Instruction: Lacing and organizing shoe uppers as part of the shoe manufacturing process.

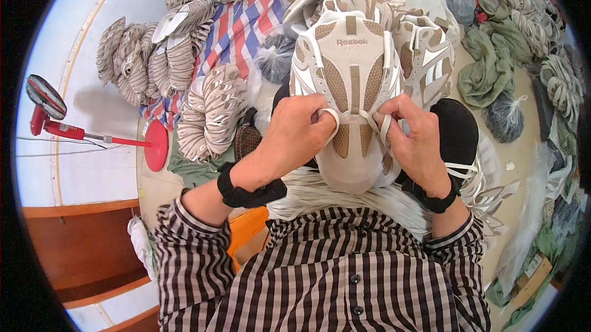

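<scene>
A beige sneaker upper (367, 52) with white side panels and brown mesh lies on my lap, its toe toward me and its tongue away. A white shoelace (353, 112) crosses low over its tongue. My left hand (298, 127) is closed, pinching one side of the lace, which loops around its thumb. Opposite it, my right hand (417, 141) pinches the other side, fingers bent. Both hands touch or hover close to the upper's sides. A bundle of loose white laces (301, 191) lies across my lap beneath the toe. More uppers (425, 55) are heaped just beyond.
Tied bundles of similar uppers (212, 113) sit at the left, some on a striped sheet (228, 33). A red pedestal fan (157, 146) stands by the left wall. Green cloth sacks (489, 61) and plastic-wrapped bundles (505, 116) lie on the floor at the right.
</scene>
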Demonstrator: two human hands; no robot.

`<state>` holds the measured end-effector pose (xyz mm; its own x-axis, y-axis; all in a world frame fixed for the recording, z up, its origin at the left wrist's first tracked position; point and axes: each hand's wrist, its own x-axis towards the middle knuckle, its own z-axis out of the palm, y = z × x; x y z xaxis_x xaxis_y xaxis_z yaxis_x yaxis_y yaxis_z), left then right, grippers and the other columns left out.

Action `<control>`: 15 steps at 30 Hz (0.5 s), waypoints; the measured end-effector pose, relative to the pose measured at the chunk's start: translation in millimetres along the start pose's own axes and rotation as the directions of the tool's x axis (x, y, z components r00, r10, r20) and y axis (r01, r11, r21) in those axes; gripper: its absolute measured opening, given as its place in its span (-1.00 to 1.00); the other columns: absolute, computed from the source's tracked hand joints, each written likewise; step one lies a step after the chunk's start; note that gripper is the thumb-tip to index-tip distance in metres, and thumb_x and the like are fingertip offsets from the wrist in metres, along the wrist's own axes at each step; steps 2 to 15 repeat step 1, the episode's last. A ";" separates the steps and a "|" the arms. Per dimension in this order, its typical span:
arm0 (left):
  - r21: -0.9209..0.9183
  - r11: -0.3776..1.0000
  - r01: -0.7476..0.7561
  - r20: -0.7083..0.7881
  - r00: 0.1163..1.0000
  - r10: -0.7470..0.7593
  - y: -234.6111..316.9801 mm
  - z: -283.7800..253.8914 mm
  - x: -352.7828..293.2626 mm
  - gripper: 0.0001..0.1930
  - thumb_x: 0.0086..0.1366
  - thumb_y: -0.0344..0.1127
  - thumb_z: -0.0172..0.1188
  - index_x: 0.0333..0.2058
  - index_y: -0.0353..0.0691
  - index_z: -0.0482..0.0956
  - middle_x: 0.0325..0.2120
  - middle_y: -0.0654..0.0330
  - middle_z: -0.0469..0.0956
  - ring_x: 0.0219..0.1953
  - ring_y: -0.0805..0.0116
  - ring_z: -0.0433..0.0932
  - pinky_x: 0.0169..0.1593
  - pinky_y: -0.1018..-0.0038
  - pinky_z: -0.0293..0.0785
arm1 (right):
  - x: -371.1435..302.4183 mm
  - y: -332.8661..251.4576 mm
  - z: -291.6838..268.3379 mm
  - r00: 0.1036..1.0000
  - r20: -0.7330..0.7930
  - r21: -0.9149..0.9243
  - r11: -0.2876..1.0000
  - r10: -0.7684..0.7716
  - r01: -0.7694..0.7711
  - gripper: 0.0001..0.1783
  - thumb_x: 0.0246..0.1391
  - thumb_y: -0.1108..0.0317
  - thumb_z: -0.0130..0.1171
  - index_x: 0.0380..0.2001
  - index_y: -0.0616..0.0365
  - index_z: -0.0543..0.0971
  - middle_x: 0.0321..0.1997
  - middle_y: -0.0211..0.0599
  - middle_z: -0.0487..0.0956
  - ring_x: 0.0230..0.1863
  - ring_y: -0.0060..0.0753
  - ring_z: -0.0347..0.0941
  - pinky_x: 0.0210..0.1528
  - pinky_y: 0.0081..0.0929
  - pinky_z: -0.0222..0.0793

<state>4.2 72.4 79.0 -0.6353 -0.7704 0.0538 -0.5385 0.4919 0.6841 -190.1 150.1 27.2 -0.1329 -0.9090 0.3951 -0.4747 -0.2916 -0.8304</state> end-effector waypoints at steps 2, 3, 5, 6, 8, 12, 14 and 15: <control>0.050 0.998 -0.036 -0.036 0.999 0.038 1.0 3.4 0.8 -0.83 0.15 -0.43 0.01 -0.57 -0.40 0.38 -0.75 0.15 0.36 -0.67 0.37 0.20 -0.55 0.43 0.22 | 1.4 0.3 -0.4 1.000 -0.004 0.010 0.999 -0.031 0.031 -0.87 -0.09 0.60 0.04 -0.40 0.21 0.47 -0.54 -0.14 0.52 -0.55 -0.23 0.48 -0.48 -0.42 0.34; 0.050 0.998 -0.036 -0.036 0.999 0.038 1.0 3.4 0.8 -0.83 0.15 -0.43 0.01 -0.57 -0.40 0.38 -0.75 0.15 0.36 -0.67 0.37 0.20 -0.55 0.43 0.22 | 1.4 0.3 -0.4 1.000 -0.004 0.010 0.999 -0.031 0.031 -0.87 -0.09 0.60 0.04 -0.40 0.21 0.47 -0.54 -0.14 0.52 -0.55 -0.23 0.48 -0.48 -0.42 0.34; 0.050 0.998 -0.036 -0.036 0.999 0.038 1.0 3.4 0.8 -0.83 0.15 -0.43 0.01 -0.57 -0.40 0.38 -0.75 0.15 0.36 -0.67 0.37 0.20 -0.55 0.43 0.22 | 1.4 0.3 -0.4 1.000 -0.004 0.010 0.999 -0.031 0.031 -0.87 -0.09 0.60 0.04 -0.40 0.21 0.47 -0.54 -0.14 0.52 -0.55 -0.23 0.48 -0.48 -0.42 0.34; 0.050 0.998 -0.036 -0.036 0.999 0.038 1.0 3.4 0.8 -0.83 0.15 -0.43 0.01 -0.57 -0.40 0.38 -0.75 0.15 0.36 -0.67 0.37 0.20 -0.55 0.43 0.22 | 1.4 0.3 -0.4 1.000 -0.004 0.010 0.999 -0.031 0.031 -0.87 -0.09 0.60 0.04 -0.40 0.21 0.47 -0.54 -0.14 0.52 -0.55 -0.23 0.48 -0.48 -0.42 0.34; 0.050 0.998 -0.036 -0.036 0.999 0.038 1.0 3.4 0.8 -0.83 0.15 -0.43 0.01 -0.57 -0.40 0.38 -0.75 0.15 0.36 -0.67 0.37 0.20 -0.55 0.43 0.22 | 1.4 0.3 -0.4 1.000 -0.004 0.010 0.999 -0.031 0.031 -0.87 -0.09 0.60 0.04 -0.40 0.21 0.47 -0.54 -0.14 0.52 -0.55 -0.23 0.48 -0.48 -0.42 0.34; 0.050 0.998 -0.036 -0.036 0.999 0.038 1.0 3.4 0.8 -0.83 0.15 -0.43 0.01 -0.57 -0.40 0.38 -0.75 0.15 0.36 -0.67 0.37 0.20 -0.55 0.43 0.22 | 1.4 0.3 -0.4 1.000 -0.004 0.010 0.999 -0.031 0.031 -0.87 -0.09 0.60 0.04 -0.40 0.21 0.47 -0.54 -0.14 0.52 -0.55 -0.23 0.48 -0.48 -0.42 0.34; 0.050 0.998 -0.036 -0.036 0.999 0.038 1.0 3.4 0.8 -0.83 0.15 -0.43 0.01 -0.57 -0.40 0.38 -0.75 0.15 0.36 -0.67 0.37 0.20 -0.55 0.43 0.22 | 1.4 0.3 -0.4 1.000 -0.004 0.010 0.999 -0.031 0.031 -0.87 -0.09 0.60 0.04 -0.40 0.21 0.47 -0.54 -0.14 0.52 -0.55 -0.23 0.48 -0.48 -0.42 0.34; 0.050 0.998 -0.036 -0.036 0.999 0.038 1.0 3.4 0.8 -0.83 0.15 -0.43 0.01 -0.57 -0.40 0.38 -0.75 0.15 0.36 -0.67 0.37 0.20 -0.55 0.43 0.22 | 1.4 0.3 -0.4 1.000 -0.004 0.010 0.999 -0.031 0.031 -0.87 -0.09 0.60 0.04 -0.40 0.21 0.47 -0.54 -0.14 0.52 -0.55 -0.23 0.48 -0.48 -0.42 0.34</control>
